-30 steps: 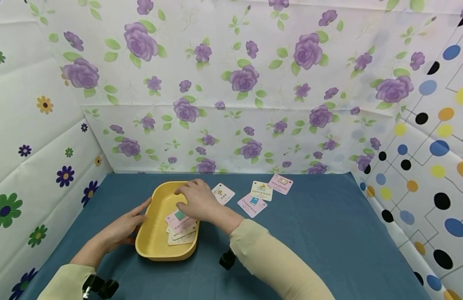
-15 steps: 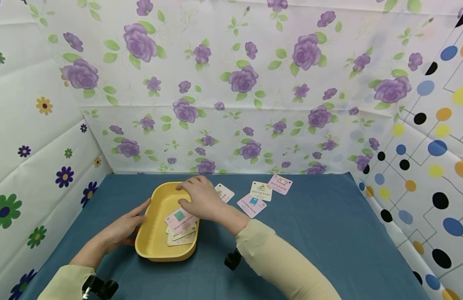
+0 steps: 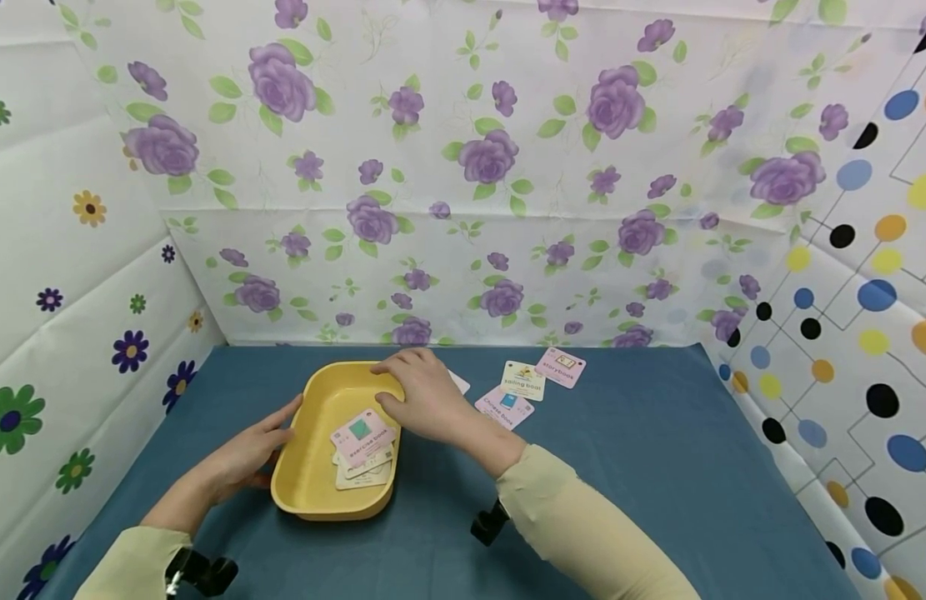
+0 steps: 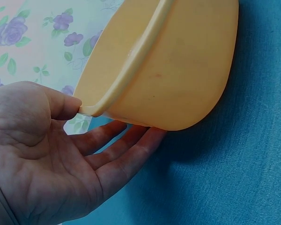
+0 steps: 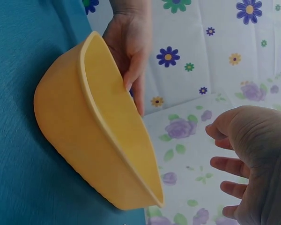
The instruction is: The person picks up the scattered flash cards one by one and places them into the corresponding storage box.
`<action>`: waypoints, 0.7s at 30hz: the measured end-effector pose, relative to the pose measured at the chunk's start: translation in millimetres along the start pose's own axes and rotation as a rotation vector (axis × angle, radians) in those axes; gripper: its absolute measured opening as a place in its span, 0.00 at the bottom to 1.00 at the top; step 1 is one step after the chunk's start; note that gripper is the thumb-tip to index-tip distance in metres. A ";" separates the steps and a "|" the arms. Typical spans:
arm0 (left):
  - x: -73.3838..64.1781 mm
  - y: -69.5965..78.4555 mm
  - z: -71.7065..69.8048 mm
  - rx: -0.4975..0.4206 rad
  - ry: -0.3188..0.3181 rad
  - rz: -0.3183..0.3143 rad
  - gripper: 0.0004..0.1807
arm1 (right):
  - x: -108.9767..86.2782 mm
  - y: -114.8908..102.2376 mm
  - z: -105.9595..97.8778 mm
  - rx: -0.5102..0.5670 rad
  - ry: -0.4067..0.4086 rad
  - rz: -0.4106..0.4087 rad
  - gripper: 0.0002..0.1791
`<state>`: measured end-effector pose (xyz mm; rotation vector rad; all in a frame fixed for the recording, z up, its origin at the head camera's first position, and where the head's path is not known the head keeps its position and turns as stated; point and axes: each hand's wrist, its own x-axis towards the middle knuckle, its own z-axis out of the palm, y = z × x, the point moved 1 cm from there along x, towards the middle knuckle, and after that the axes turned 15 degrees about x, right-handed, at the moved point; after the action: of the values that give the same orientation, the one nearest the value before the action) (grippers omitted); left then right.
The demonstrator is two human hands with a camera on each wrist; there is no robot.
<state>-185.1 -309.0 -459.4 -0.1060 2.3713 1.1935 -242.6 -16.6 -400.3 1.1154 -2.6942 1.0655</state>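
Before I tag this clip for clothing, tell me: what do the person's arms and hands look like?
Both sleeves are plain, pale yellow-green. The left hand and right hand are ungloved. A black device sits by each cuff.

Tabletop [image 3: 620,483]: plain dark teal-blue. Tub [image 3: 305,467], nearer tabletop's left edge: uniform yellow. Top card [image 3: 363,435] in tub: pink, green block; lower cards [image 3: 363,478]: cream. Toward tabletop's back edge: storybook card [image 3: 560,367] pink, boat card [image 3: 524,381] cream, Chinese book card [image 3: 503,407] pink with blue motif. Back cloth [image 3: 447,275]: white, purple roses, green leaves. Left cloth [image 3: 50,208]: white, flowers green, violet, orange-yellow. Right cloth [image 3: 845,367]: white, dots black, blue, orange, yellow, thin dark lines. Sleeves [image 3: 575,521]: plain pale yellow-green.
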 end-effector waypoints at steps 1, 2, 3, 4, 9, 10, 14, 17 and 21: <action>-0.1 0.1 -0.1 0.003 0.000 0.000 0.36 | -0.9 0.8 -1.2 0.006 0.004 0.000 0.21; -0.1 0.2 -0.2 0.004 0.000 0.000 0.36 | -2.0 1.1 -2.6 0.012 0.008 0.002 0.21; -0.1 0.3 -0.3 0.006 -0.001 0.000 0.36 | -2.8 2.0 -3.6 0.015 0.013 0.003 0.21; -0.1 0.3 -0.3 0.006 -0.001 -0.001 0.36 | -3.7 3.1 -4.5 0.017 0.018 0.004 0.21; 0.2 -0.2 -0.2 0.008 -0.006 0.001 0.36 | -8.3 9.6 -8.8 0.031 0.037 0.005 0.20; 0.4 -0.4 -0.2 0.007 -0.006 0.002 0.36 | -9.5 11.1 -10.0 0.035 0.039 0.007 0.20; 1.1 -0.9 -0.3 0.003 -0.003 0.008 0.36 | -14.0 17.0 -15.1 0.060 0.051 0.023 0.20; 1.2 -1.3 -0.4 0.001 -0.002 0.008 0.36 | -16.4 21.1 -19.3 0.084 0.062 0.033 0.20; 1.4 -1.9 -0.4 -0.004 -0.003 0.008 0.36 | -19.3 26.2 -25.0 0.117 0.073 0.040 0.21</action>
<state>-186.0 -310.2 -461.2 -0.0953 2.3689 1.2010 -250.3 23.7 -401.9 1.0209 -2.6390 1.2589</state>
